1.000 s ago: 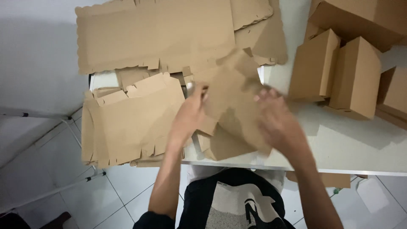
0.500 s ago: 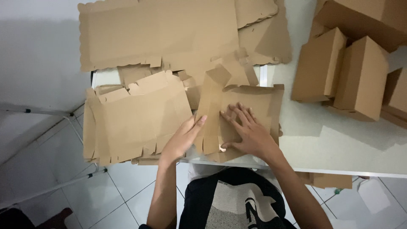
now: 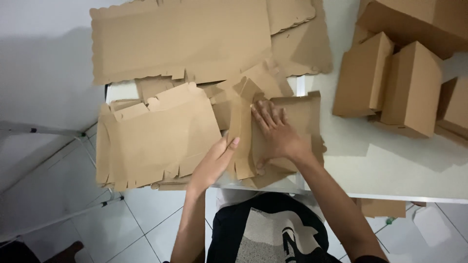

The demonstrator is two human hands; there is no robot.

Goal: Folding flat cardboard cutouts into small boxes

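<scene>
A flat brown cardboard box blank [image 3: 297,114] lies on the white table [image 3: 390,165] in front of me. My right hand [image 3: 275,134] presses flat on its middle panel, fingers spread. My left hand [image 3: 217,160] grips the blank's left side flap [image 3: 241,131] and holds it raised, folded upright along the crease. Both forearms reach in from the bottom of the view.
A stack of flat die-cut blanks [image 3: 156,136] lies left of my hands, overhanging the table edge. A large cardboard sheet [image 3: 180,39] covers the far side. Several folded boxes [image 3: 390,83] stand at the right. Tiled floor [image 3: 73,195] shows at lower left.
The blank was held up in both hands, then laid on the table. My right hand now presses it flat while my left hand has moved to the left flap and lifted it.
</scene>
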